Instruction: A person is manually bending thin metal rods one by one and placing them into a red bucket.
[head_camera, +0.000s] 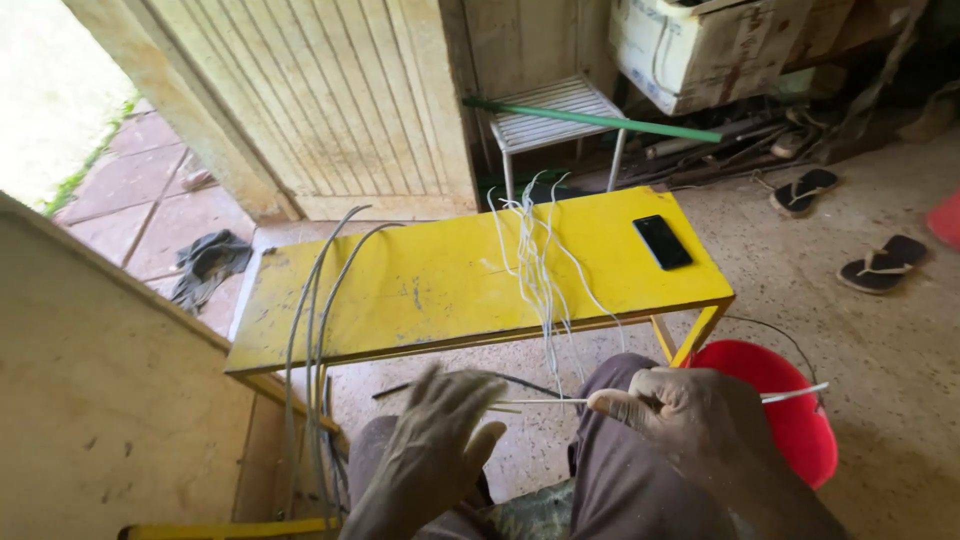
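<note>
Just in front of the yellow table, the right hand is pinching a thin white strip over the lap, while the left hand is hovering beside it, fingers spread, gripping nothing. More white strips are draping off the table's near edge, behind the hands. They could well snag and drag the black phone off.

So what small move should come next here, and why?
Probably close the left hand on the free end of the thin white strand. The right hand pinches it, while the left is open, blurred, just short of its tip.
</note>
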